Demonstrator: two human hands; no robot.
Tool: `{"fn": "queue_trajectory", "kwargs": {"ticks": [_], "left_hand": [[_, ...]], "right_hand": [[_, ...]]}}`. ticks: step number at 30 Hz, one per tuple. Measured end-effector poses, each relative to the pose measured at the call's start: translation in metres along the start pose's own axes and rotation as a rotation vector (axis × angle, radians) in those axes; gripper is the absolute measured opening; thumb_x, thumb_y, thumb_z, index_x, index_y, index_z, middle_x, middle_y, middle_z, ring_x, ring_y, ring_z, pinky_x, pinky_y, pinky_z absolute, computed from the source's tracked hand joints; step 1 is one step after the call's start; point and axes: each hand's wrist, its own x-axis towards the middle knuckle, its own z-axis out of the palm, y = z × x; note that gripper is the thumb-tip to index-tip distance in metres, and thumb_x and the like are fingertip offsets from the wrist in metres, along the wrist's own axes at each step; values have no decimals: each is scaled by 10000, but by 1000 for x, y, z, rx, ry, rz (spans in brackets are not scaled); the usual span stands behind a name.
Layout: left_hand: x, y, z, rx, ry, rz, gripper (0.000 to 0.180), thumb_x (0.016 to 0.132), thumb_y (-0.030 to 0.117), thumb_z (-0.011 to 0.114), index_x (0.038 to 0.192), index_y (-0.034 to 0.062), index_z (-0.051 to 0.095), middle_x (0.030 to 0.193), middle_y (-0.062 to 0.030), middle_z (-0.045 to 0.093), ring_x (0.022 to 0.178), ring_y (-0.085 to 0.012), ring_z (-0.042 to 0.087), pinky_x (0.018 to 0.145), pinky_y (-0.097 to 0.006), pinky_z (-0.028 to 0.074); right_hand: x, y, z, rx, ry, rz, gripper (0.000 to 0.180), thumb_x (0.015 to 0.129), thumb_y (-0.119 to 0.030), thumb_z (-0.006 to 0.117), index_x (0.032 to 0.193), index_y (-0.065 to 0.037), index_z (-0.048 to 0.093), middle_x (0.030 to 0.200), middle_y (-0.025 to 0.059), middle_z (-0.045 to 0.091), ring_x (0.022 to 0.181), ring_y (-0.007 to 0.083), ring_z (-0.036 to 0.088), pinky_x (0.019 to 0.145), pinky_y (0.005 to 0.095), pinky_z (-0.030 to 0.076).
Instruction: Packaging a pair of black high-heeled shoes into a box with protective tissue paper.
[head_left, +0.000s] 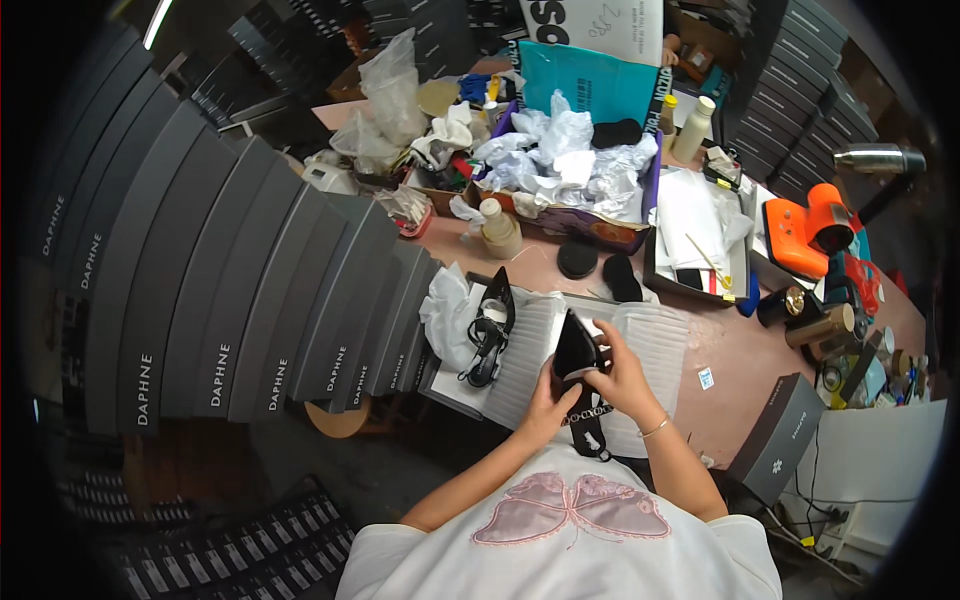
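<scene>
Both my hands hold a black strappy shoe above the table's front edge, its pointed toe directed away from me. My left hand grips its left side low down. Curled round the right side is my right hand, thumb near the opening. A strap with a chain-like trim hangs below toward my shirt. The matching black shoe lies to the left in an open shoe box, on pale ribbed wrapping paper. White tissue bunches beside it.
Grey shoe boxes are stacked high at left. A purple-edged carton full of crumpled tissue stands at the back. A cream bottle, black round pads and an orange tool sit around. A grey box lid leans at right.
</scene>
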Motion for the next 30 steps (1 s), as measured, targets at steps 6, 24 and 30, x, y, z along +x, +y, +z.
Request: {"fn": "queue_trajectory", "kwargs": {"ticks": [6,24,30], "left_hand": [[23,32,-34,-298,178,-339,423,938,190,579,1302,116,376,1138,-29,546,975,-98,550,736,-226,467],[50,-45,-175,1111,36,-238,945,726,285,768,1426,-16,208,1170,-276,528,1068,-413,516,925,-463,392],[43,-40,-207,832,45,-148,715,791,151,713,1380,16,331,889,-145,612,800,-211,576,749,-320,469]], "right_hand": [[-42,19,31,-185,-208,-184,1122,693,-227,820,1490,-57,48,1407,247,345,1253,320,436,993,372,398],[-28,113,112,-277,461,255,1017,746,-170,749,1471,-16,54,1182,303,524,1091,411,536,928,404,432],[-16,116,118,-246,515,304,1025,714,-88,710,1475,-17,28,1030,214,549,908,334,570,833,376,452]]}}
